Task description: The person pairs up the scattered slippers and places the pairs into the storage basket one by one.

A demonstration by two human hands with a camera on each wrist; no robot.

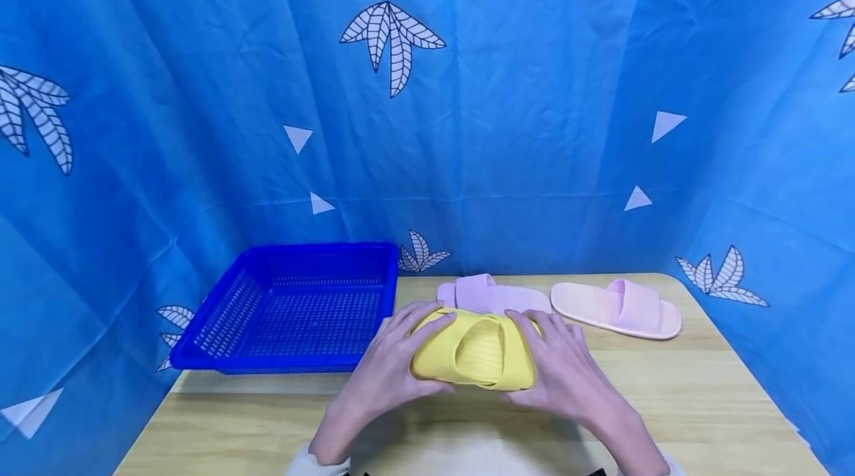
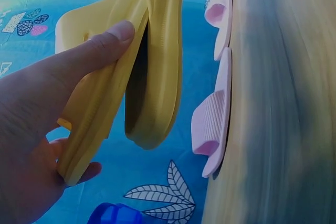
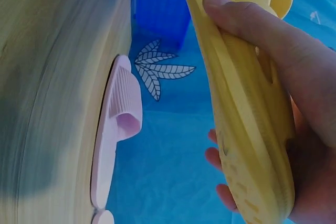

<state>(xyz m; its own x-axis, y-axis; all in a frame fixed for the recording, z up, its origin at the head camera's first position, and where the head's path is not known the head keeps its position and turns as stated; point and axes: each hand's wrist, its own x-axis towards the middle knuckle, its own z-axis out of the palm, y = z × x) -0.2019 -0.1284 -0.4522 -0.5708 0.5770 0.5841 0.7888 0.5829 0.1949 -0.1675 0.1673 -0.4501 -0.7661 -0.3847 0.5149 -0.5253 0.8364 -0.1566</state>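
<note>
The hands (image 1: 394, 361) (image 1: 564, 372) grip what seem 2 yellow slippers (image 1: 481, 357) above a wood-grained table (image 1: 701, 402), blue leaf-print cloth (image 1: 521, 127) behind.

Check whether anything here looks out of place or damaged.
I see no damage. Mildly odd: the pink slippers beyond the held yellow slippers lie heel to heel, straps toward opposite ends, not side by side.

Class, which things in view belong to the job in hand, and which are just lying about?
Job in hand:
yellow slippers
left hand and right hand, holding them

Apparently just lying about, untouched:
two pink slippers on the table
blue basket
</note>
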